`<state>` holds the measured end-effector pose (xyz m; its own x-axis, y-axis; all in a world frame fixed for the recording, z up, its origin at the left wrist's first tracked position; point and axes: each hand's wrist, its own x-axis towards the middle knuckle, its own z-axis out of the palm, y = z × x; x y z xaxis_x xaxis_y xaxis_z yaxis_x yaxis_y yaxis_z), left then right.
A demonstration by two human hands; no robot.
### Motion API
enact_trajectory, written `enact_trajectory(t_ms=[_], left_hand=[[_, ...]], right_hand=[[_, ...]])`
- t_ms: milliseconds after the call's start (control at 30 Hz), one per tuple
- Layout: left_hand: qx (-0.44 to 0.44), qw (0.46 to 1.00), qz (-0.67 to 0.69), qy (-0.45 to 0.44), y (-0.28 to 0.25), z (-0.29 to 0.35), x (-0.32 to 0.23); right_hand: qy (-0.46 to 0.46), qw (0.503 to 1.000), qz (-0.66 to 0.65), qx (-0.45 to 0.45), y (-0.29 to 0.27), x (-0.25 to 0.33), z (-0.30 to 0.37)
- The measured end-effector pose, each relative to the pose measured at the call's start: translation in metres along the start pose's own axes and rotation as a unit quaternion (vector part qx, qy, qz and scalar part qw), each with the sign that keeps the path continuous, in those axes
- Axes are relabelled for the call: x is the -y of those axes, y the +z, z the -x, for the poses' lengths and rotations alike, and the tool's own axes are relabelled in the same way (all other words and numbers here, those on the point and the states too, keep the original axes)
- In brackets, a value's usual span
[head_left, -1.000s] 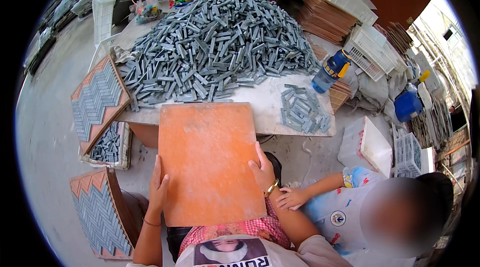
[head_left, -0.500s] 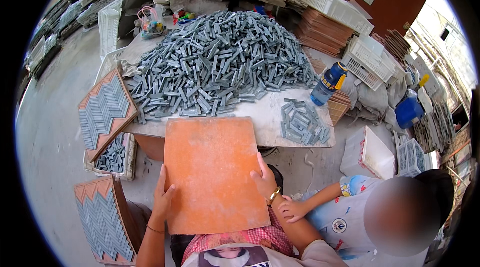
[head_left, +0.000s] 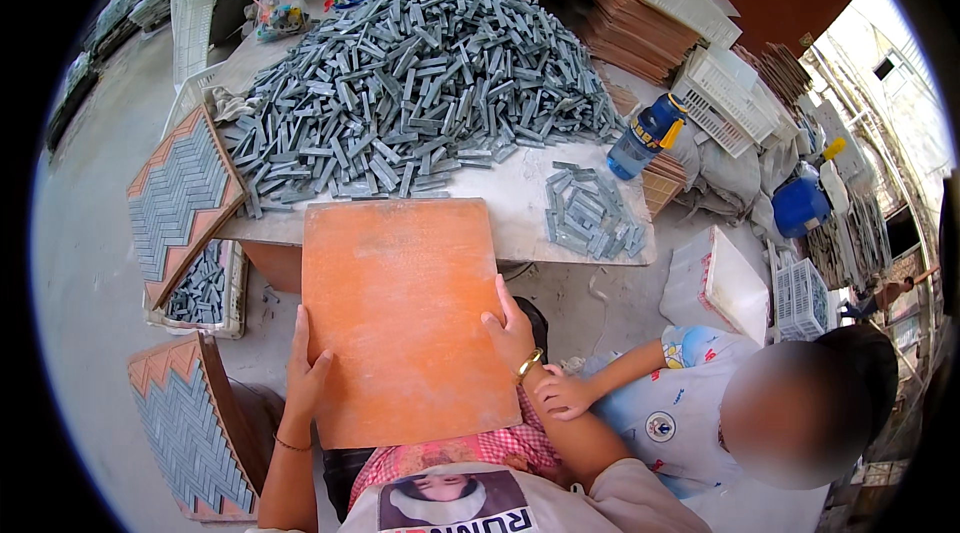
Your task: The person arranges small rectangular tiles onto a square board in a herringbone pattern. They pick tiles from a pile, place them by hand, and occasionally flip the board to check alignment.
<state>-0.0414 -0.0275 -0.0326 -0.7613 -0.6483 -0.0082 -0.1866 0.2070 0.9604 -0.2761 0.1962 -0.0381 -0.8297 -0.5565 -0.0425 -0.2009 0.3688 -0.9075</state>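
A flat orange board lies over my lap, its far edge overlapping the near edge of the work table. Its face is bare, with pale dusty smears. My left hand grips the board's left edge, thumb on top. On the opposite edge, my right hand holds it the same way; a gold bangle circles that wrist. The undersides of both hands are hidden. Beyond the board rises a big heap of grey stone strips. A smaller group of strips lies at the table's right corner.
A person beside me on the right rests a hand on my right forearm. A blue bottle stands at the table's right. Herringbone-patterned boards and a crate of strips are at left. A white bin stands right.
The whole view has shifted, so things sit slightly higher and further left. Both hands keep their hold on the board. A distant person now shows at the far right.
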Motion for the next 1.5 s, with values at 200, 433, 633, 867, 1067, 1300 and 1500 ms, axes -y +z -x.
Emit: enact_trajectory(t_ms=[200, 433, 633, 867, 1067, 1300, 1500], left_hand=[[0.024, 0.999, 0.048, -0.002, -0.005, -0.004, -0.008], [0.010, 0.999, 0.021, 0.028, -0.005, -0.044, -0.009], [-0.007, 1.000, -0.003, 0.028, 0.000, -0.035, 0.000], [-0.012, 0.998, -0.056, 0.036, -0.009, -0.041, 0.007], [-0.037, 0.946, -0.254, 0.196, -0.007, -0.111, -0.032], [0.004, 0.914, -0.364, 0.177, -0.005, -0.163, -0.023], [-0.061, 0.925, -0.296, 0.231, 0.005, -0.159, -0.018]], right_hand=[[-0.100, 0.994, -0.002, 0.033, -0.003, -0.014, -0.007], [-0.059, 0.993, -0.097, 0.025, 0.005, -0.019, -0.008], [-0.085, 0.992, -0.092, 0.005, 0.005, -0.025, -0.001], [-0.130, 0.972, 0.190, -0.041, -0.005, -0.015, -0.012], [-0.287, 0.910, 0.297, -0.041, 0.011, 0.039, -0.106], [-0.240, 0.898, 0.368, 0.031, 0.041, 0.040, -0.157], [-0.372, 0.871, 0.312, -0.078, 0.044, 0.025, -0.153]])
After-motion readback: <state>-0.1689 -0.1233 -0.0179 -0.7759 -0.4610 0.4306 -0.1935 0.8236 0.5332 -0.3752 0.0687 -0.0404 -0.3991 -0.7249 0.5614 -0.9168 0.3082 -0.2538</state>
